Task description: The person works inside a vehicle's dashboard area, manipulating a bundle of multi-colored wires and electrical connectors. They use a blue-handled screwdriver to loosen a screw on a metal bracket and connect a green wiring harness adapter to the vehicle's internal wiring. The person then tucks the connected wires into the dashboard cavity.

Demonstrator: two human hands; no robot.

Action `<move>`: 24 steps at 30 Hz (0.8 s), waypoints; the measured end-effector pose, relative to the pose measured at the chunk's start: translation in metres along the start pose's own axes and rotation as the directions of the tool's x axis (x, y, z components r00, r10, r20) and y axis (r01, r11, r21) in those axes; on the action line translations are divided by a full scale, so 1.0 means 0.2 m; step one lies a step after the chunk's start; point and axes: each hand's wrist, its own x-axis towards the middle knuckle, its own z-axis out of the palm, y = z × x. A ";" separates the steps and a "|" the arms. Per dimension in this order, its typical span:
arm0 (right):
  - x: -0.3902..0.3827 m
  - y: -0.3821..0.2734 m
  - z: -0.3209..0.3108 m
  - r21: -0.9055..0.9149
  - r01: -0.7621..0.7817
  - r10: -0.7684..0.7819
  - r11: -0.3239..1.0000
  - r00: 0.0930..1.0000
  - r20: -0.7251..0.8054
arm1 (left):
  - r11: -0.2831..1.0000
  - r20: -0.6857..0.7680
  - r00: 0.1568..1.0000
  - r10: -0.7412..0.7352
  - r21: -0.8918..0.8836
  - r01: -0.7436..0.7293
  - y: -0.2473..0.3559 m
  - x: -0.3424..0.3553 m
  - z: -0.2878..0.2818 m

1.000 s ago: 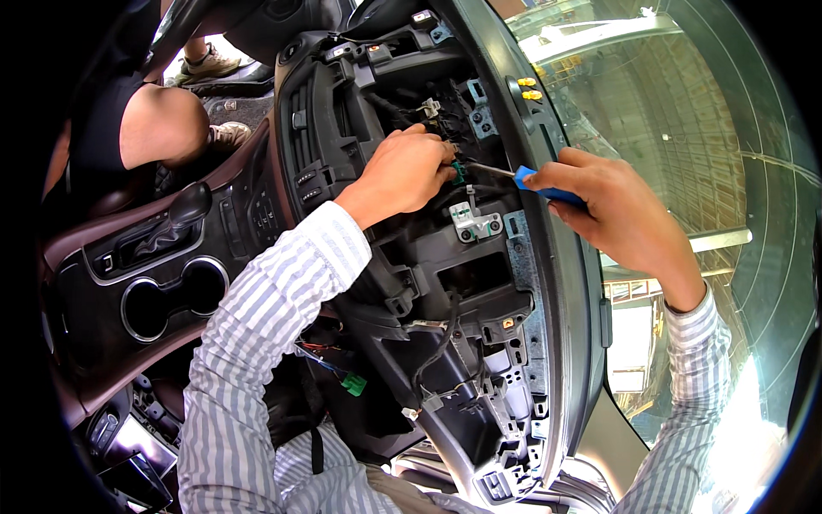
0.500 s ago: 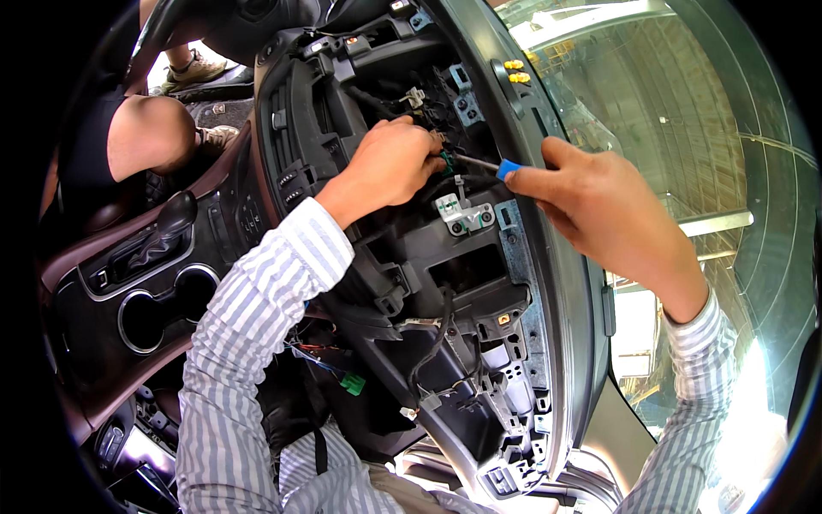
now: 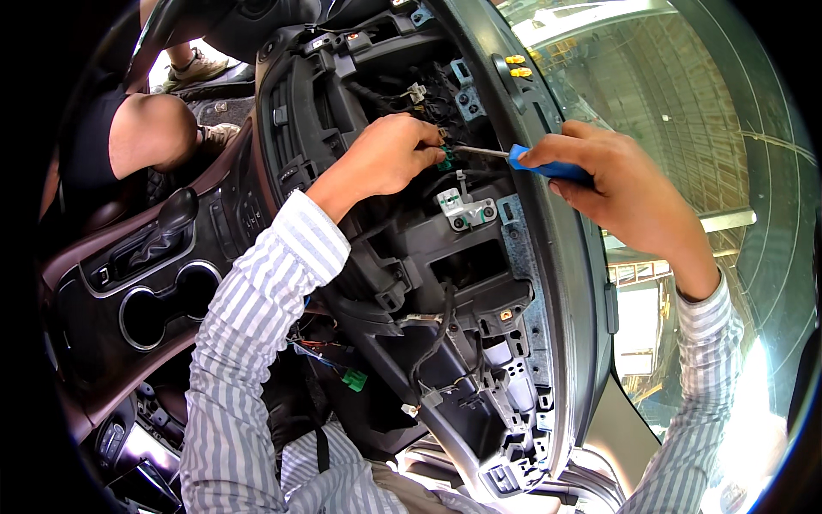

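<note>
My right hand (image 3: 612,184) is closed around the blue handle of a screwdriver (image 3: 548,164), over the dashboard's windshield-side edge. Its thin metal shaft points left into the opened dashboard, and the tip meets a small green connector (image 3: 445,158). My left hand (image 3: 390,154) pinches that connector between thumb and fingers, which partly hide it. Dark wiring (image 3: 428,107) fills the cavity around the fingertips. Just below, a silver metal bracket (image 3: 465,211) is fixed to the black dashboard frame.
A loose green plug (image 3: 354,379) hangs on wires below my left forearm. The gear lever (image 3: 177,210) and cup holders (image 3: 144,319) lie to the left. Another person's bent knee (image 3: 154,137) is at upper left. The windshield (image 3: 676,111) slopes along the right.
My right hand has moved slightly right and up and its grip has shifted, so more of the blue handle shows. My left hand stays at the connector.
</note>
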 end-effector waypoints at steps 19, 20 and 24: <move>-0.56 -0.07 0.41 0.759 -0.195 0.664 0.621 0.646 -0.377 | 0.718 0.157 0.986 0.061 -0.693 0.066 0.00 -0.20 -0.24; -0.57 -0.06 0.45 0.775 -0.192 0.686 0.602 0.622 -0.378 | 0.651 0.189 0.982 0.012 -0.747 0.136 0.02 -0.21 -0.24; -0.67 0.01 0.61 0.715 -0.230 0.688 0.661 0.566 -0.454 | 0.717 0.213 0.977 -0.017 -0.679 0.160 0.03 -0.19 -0.25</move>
